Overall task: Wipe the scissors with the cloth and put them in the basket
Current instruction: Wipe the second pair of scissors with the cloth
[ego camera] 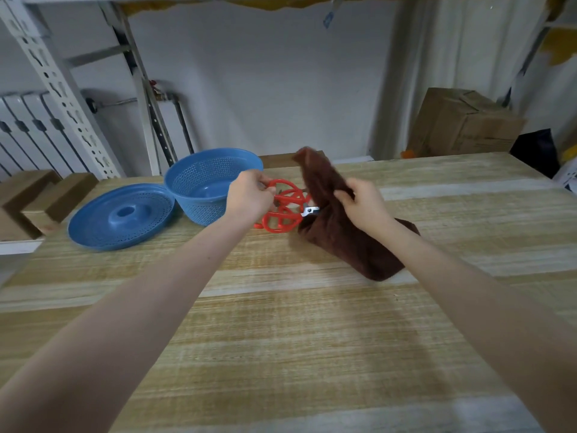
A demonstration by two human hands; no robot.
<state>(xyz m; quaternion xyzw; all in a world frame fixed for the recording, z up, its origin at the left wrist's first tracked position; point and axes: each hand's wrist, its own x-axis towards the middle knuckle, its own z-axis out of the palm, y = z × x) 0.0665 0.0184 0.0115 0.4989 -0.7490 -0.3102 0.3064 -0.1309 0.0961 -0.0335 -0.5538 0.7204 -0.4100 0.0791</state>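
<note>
**Two hands on the wiping step, basket not yet loaded**

Both hands are at work just to the right of the basket (203,182), which stands upright and open on the wooden table (281,339). The left hand (249,196), nearest the basket's rim, has its fingers curled round the red handle loops of the scissors (282,214). The loops overlap, so I cannot tell whether this is one pair or more. The scissors sit between the basket and the cloth (340,242), handles toward the basket. Only a small piece of bare metal near the pivot shows, and the blades are hidden inside the brown folds.

Farther right of the basket, the right hand (363,206) grips a bunched part of the cloth, fingers and thumb closed over the fabric. One end of the cloth stands up behind that hand and the other trails on the table. A blue perforated lid (121,217) lies flat just left of the basket.

The step in hand looks like the wipe itself, with the blades wrapped and the handles held. Next, the blades likely need drawing out through the pinched cloth. The left hand then has only a short move left and over the rim to lower the scissors inside, keeping the points away from the fingers.
</note>
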